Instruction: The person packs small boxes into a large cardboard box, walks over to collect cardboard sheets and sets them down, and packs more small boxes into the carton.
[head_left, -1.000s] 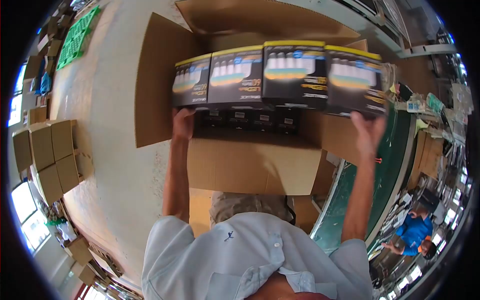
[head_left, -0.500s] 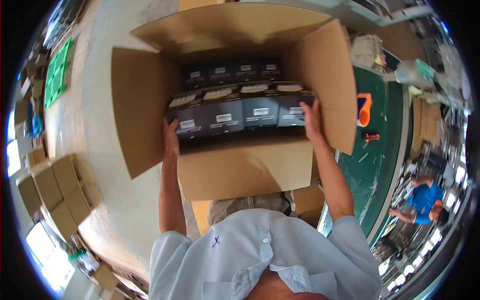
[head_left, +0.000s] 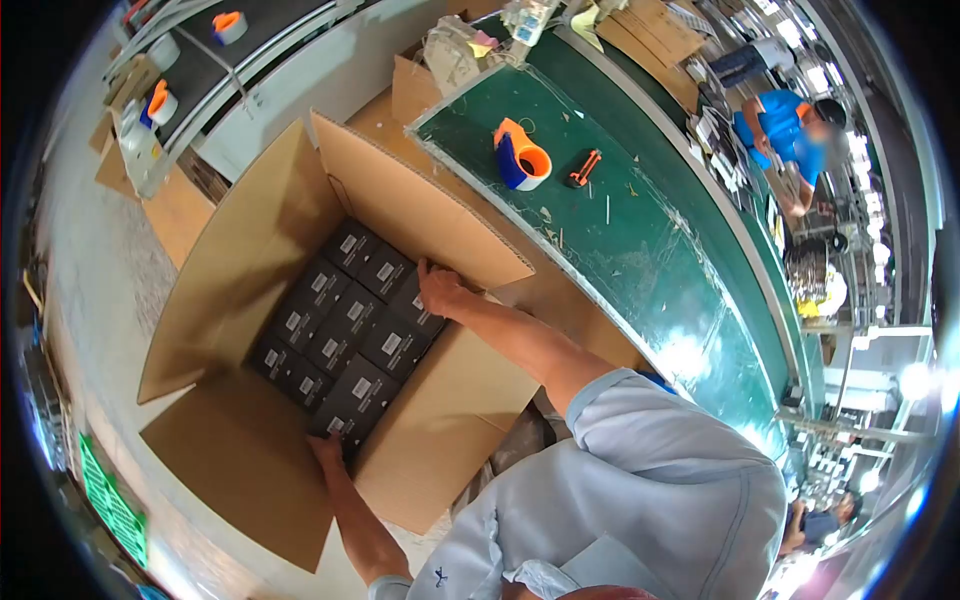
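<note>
Your left hand (head_left: 327, 453) and right hand (head_left: 440, 290) are half-curling, grip unclear, at opposite ends of one row of black boxes (head_left: 365, 392); beyond them, more are lying packed inside the carton (head_left: 262, 290), flaps (head_left: 430, 440) standing open.

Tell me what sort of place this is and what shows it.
Probably a packing area in a factory or warehouse: an open brown cardboard carton holds rows of black boxes with white labels, and what looks like an orange-and-blue tape dispenser lies on a long green-topped workbench.
</note>
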